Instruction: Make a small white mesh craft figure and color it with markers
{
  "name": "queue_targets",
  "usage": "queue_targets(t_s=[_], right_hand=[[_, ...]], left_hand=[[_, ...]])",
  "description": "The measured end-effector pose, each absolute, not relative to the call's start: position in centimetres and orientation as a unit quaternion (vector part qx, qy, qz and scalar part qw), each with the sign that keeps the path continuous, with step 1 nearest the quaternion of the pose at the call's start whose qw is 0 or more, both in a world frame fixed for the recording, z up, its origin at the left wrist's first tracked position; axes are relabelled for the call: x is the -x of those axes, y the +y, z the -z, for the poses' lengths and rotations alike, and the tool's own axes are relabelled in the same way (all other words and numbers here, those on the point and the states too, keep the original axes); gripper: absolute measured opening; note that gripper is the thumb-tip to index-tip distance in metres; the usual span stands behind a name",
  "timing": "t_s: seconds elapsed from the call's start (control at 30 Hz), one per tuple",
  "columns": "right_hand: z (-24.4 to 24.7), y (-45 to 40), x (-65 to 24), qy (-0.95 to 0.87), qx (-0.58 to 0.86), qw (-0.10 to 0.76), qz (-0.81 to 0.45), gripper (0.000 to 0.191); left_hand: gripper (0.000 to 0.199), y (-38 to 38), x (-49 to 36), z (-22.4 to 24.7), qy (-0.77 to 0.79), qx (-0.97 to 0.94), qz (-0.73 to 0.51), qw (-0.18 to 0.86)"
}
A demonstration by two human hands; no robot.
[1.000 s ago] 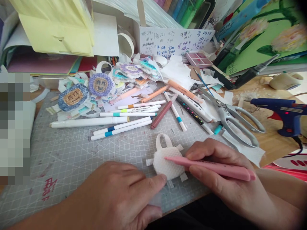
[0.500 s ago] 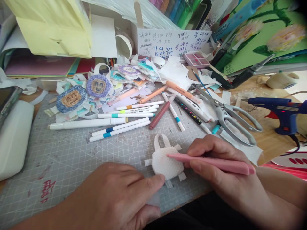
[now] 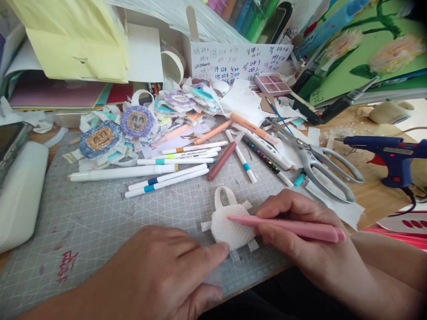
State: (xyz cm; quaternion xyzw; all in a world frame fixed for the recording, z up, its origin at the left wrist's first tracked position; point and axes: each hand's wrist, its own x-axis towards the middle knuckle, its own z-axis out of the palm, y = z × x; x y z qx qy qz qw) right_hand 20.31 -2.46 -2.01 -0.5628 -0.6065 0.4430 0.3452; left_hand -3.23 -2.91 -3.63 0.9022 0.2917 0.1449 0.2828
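The pad (image 3: 230,233) lies flat on the grey mat (image 3: 110,213), low in the view near the mat's close edge; it is white, roundish and dimpled, with a loop rising at 11 o'clock and pale tabs at about 1, 5, 6 and 9. The left hand (image 3: 167,262) sets one fingertip on the pad's rim near 6; whether it pinches the pad I cannot tell. The right hand (image 3: 300,235), at 3, is closed round the pink marker (image 3: 290,226), whose tip meets the pad's face just above its middle.

From the pad, the white box (image 3: 213,58) stands at 12, its front covered in handwritten numbers; a flat stick (image 3: 191,24) stands up at its left end, and behind it a clear packet holds coloured pens (image 3: 248,20). The palette (image 3: 272,84), between 12 and 1, has four pinkish pans; the clear tray (image 3: 68,118), at 10, is too obscured to tell its contents. Scissors (image 3: 308,160) and a blue glue gun (image 3: 396,153) lie towards 2.
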Motion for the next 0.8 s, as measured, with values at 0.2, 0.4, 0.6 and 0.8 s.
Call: queue_targets(t_s=[0.2,0.4,0.6,0.8], right_hand=[[2.2,-2.6,-20.8,-0.574,0.569,0.34,-0.48,0.017],[2.7,-2.5,-20.9,-0.549,0.563,0.374,-0.492,0.021],[3.2,-2.7,-21.2,-0.53,0.564,0.383,-0.504,0.019],[3.4,-2.7,-21.5,-0.519,0.561,0.394,-0.511,0.017]], left_hand=[[0.03,-2.9,3.3,3.6,0.292,-0.904,-0.152,0.273],[0.03,-2.9,3.3,3.5,0.287,-0.904,-0.158,0.276],[0.03,-2.8,3.3,3.6,0.289,-0.907,-0.16,0.263],[0.03,-2.7,3.2,3.5,0.285,-0.907,-0.157,0.266]])
